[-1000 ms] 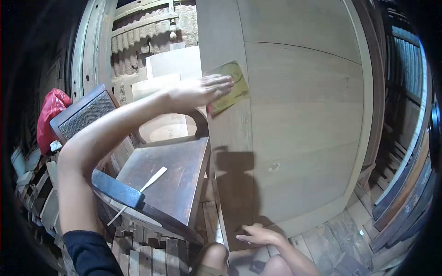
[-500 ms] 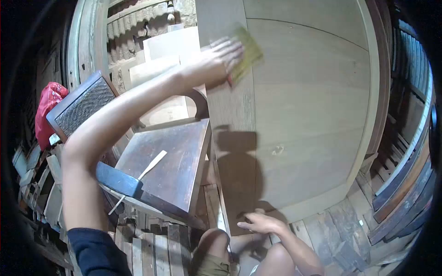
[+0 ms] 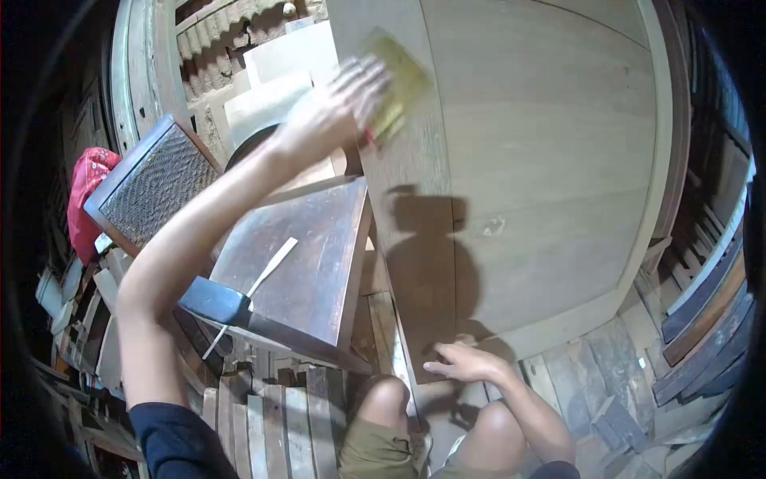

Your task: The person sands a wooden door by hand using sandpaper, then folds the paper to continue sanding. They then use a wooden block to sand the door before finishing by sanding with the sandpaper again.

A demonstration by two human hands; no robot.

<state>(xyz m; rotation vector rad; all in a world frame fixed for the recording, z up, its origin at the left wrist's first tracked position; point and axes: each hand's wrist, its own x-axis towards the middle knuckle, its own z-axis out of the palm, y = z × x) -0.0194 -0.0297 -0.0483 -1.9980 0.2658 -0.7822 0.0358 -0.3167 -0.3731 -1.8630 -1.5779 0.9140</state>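
Observation:
My left hand [image 3: 357,92] presses a yellow sheet of sandpaper [image 3: 403,76] against the upper left board of a large pale wooden panel [image 3: 550,144]. Motion blurs both the fingers and the sheet, which has a red mark at its lower corner. Down by the panel's bottom edge, my right hand [image 3: 467,362] has its fingers stretched out and holds nothing. My head's shadow falls on the panel between the two hands.
A dark wooden seat [image 3: 291,215] stands left of the panel, with a pale flat stick [image 3: 274,266] and a dark blue block [image 3: 214,300] on it. Behind are a woven-faced box [image 3: 163,188] and a red cloth bag [image 3: 92,195]. Wood strips [image 3: 275,423] cover the floor.
My left hand has slid leftward over the board with the sandpaper. The whole view has shifted slightly; my right hand stays by the panel's bottom edge.

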